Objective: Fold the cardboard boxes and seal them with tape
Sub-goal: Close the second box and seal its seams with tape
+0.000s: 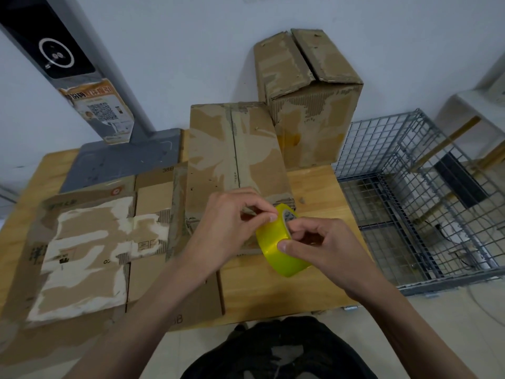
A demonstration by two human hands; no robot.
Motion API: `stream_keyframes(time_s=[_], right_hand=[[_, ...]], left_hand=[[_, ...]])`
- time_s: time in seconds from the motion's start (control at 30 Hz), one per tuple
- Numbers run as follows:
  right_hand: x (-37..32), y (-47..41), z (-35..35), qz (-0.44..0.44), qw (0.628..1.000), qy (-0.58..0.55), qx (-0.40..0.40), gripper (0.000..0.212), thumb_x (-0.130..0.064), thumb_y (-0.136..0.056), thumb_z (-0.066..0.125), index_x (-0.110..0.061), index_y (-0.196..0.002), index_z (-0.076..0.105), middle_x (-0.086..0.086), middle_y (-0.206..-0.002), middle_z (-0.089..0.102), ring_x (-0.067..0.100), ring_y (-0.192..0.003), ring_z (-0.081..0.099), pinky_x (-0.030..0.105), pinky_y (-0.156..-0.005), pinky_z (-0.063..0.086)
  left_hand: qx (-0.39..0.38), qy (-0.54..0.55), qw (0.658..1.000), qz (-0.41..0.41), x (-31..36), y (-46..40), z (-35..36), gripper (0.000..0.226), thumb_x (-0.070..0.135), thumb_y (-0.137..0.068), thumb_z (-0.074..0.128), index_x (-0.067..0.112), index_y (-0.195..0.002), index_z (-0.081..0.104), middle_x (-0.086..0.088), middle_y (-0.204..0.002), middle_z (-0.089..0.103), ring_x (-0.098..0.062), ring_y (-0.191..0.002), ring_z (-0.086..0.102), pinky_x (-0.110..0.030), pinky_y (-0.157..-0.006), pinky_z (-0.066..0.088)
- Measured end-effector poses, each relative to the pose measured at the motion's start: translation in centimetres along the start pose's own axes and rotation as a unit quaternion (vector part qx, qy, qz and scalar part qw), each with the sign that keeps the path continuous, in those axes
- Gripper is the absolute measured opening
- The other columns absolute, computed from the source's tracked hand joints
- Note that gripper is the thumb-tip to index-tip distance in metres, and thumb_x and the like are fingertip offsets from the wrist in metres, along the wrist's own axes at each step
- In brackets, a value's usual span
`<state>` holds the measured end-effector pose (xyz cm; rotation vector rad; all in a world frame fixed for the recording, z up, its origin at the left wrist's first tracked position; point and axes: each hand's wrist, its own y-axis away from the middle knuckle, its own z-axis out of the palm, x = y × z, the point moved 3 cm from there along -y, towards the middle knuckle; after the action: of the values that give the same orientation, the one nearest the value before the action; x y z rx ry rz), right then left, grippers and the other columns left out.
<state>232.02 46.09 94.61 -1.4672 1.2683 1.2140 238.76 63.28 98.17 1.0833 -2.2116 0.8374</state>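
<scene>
Both hands (276, 236) grip the yellow tape roll (278, 242) between them.

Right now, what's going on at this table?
A person is working a yellow tape roll in front of a folded box on the wooden table. The right hand holds the roll; the left hand pinches at its top edge, apparently picking at the tape end. No tape is pulled out yet. A second box stands behind, flattened cardboard lies at left.

A wooden table (273, 291) carries flattened cardboard (82, 242), two folded boxes (235, 151) and a grey stand base (123, 160).
</scene>
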Motion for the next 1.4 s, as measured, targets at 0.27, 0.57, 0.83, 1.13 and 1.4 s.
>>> stream_keyframes(time_s=[0.27,0.57,0.83,1.13,1.4], right_hand=[[0.5,0.0,-0.2,-0.012,1.000,0.002,0.001,0.036,-0.032,-0.085,0.071,0.004,-0.081,0.064,0.019,-0.072,0.050,0.025,-0.066,0.043,0.029,-0.061,0.035],[1.9,-0.7,-1.0,0.031,0.998,0.045,-0.009,0.020,-0.022,-0.099,0.063,-0.028,-0.080,0.067,-0.016,-0.065,0.051,0.001,-0.063,0.045,0.022,-0.059,0.035],[3.0,-0.2,-0.8,0.080,0.996,-0.023,-0.016,0.024,-0.022,-0.094,0.068,-0.031,-0.114,0.055,-0.012,-0.089,0.066,0.012,-0.084,0.062,0.032,-0.072,0.052],[4.4,-0.3,-1.4,0.020,0.988,0.155,0.008,0.022,-0.022,-0.096,0.064,-0.035,-0.106,0.049,-0.020,-0.067,0.050,0.008,-0.059,0.043,0.028,-0.056,0.036],[4.6,0.0,-1.5,-0.008,0.993,0.114,-0.013,0.015,-0.021,-0.098,0.062,-0.027,-0.103,0.049,-0.007,-0.076,0.050,0.008,-0.065,0.045,0.025,-0.056,0.038]], left_hand=[[-0.071,-0.135,0.984,0.092,0.8,0.3,1.0,0.007,0.022,-0.099,0.055,0.015,-0.097,0.057,0.008,-0.097,0.051,-0.005,-0.079,0.049,-0.020,-0.068,0.045],[-0.135,0.028,0.990,-0.035,-0.4,2.0,2.6,0.011,0.022,-0.100,0.058,0.020,-0.098,0.047,0.002,-0.098,0.056,-0.017,-0.093,0.055,-0.036,-0.079,0.048],[-0.064,0.089,0.981,-0.159,-2.4,0.9,2.2,0.016,0.013,-0.090,0.071,0.018,-0.084,0.057,0.006,-0.078,0.063,-0.018,-0.078,0.062,-0.043,-0.071,0.051],[-0.079,0.013,0.984,-0.158,-0.1,0.1,1.4,0.017,0.014,-0.091,0.070,0.020,-0.081,0.058,0.008,-0.077,0.067,0.000,-0.072,0.061,-0.012,-0.061,0.042],[-0.127,0.019,0.977,-0.168,-1.0,-0.9,1.4,0.026,0.017,-0.083,0.080,0.022,-0.089,0.055,0.006,-0.091,0.065,-0.005,-0.073,0.065,-0.019,-0.062,0.050]])
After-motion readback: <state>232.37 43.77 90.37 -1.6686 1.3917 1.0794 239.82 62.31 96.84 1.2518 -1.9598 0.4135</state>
